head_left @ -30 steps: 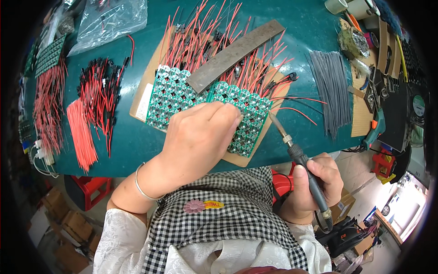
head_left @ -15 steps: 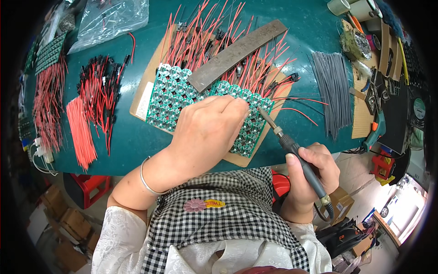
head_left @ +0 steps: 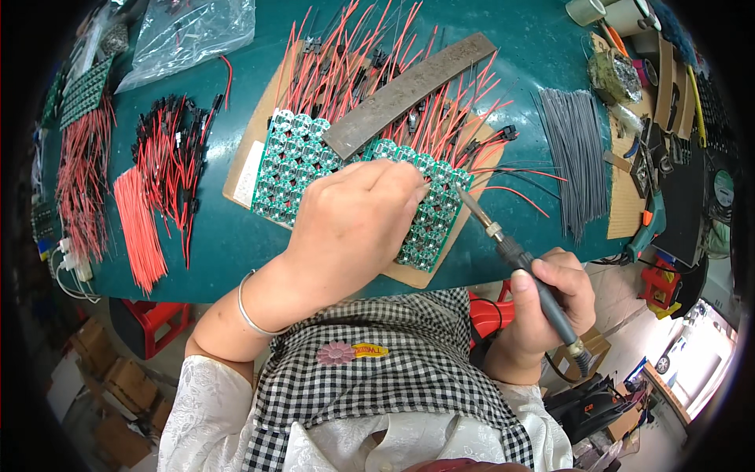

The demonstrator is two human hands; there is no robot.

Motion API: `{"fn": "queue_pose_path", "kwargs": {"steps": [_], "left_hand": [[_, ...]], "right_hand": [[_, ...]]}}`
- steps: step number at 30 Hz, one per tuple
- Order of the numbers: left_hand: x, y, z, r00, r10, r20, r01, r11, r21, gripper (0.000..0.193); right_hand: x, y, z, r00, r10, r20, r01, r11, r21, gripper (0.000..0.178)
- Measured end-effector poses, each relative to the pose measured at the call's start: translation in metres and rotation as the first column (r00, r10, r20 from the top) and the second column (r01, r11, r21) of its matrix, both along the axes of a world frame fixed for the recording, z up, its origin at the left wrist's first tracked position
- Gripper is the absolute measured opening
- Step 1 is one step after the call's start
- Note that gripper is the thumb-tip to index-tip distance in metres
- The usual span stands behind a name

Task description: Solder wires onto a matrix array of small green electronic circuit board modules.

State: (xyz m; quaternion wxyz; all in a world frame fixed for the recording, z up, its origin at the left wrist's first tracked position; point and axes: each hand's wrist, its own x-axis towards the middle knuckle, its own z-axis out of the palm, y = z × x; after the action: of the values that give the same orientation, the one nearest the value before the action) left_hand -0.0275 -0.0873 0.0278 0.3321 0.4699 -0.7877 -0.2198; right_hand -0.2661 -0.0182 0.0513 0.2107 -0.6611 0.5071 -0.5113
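Note:
A soldering iron with a dark handle is held in my right hand, thumb and fingers closed around it. Its metal tip points up and left, at the right side of a green circuit board panel. My left hand is closed and rests over the panel's middle, fingertips close together near its upper part. What they pinch is hidden behind the hand. Red and black wires with black connectors fan out beyond the panel's far edge. A flat metal bar lies slantwise across them. Beneath is a cardboard sheet.
On the left lie red wires, a bunch of connector leads and another wired board panel. A clear plastic bag is behind. Grey wires lie to the right, beside cardboard with tools and a scouring-pad-like clump.
My right hand and the soldering iron have moved slightly right, drawing the tip toward the panel's right edge. My left hand has shifted a little left.

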Motion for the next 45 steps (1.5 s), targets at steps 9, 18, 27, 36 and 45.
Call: {"fn": "queue_pose_path", "kwargs": {"steps": [9,18,27,36,45], "left_hand": [[-0.008,0.000,-0.004,1.000,-0.012,-0.021,0.012,1.000,-0.005,0.011],[-0.007,-0.001,-0.007,0.999,-0.043,0.018,0.043,0.999,0.001,0.012],[-0.009,-0.001,-0.011,0.999,-0.044,0.014,0.045,0.998,-0.045,0.012],[0.012,0.018,0.009,0.996,-0.041,-0.082,0.042,0.999,0.005,0.016],[0.009,0.024,0.002,0.994,-0.024,-0.108,0.017,0.998,-0.062,0.015]], "right_hand": [[-0.007,-0.014,0.001,0.998,-0.027,0.059,0.022,0.996,0.086,0.022],[-0.007,-0.027,0.011,0.999,0.048,-0.014,-0.045,0.987,0.151,0.021],[-0.012,-0.041,0.027,0.996,0.090,0.000,-0.086,0.957,0.276,0.021],[-0.033,-0.004,0.008,0.965,0.027,0.260,-0.049,0.996,0.078,0.026],[-0.014,0.012,0.008,0.999,0.024,0.020,-0.026,0.995,0.098,0.027]]}}
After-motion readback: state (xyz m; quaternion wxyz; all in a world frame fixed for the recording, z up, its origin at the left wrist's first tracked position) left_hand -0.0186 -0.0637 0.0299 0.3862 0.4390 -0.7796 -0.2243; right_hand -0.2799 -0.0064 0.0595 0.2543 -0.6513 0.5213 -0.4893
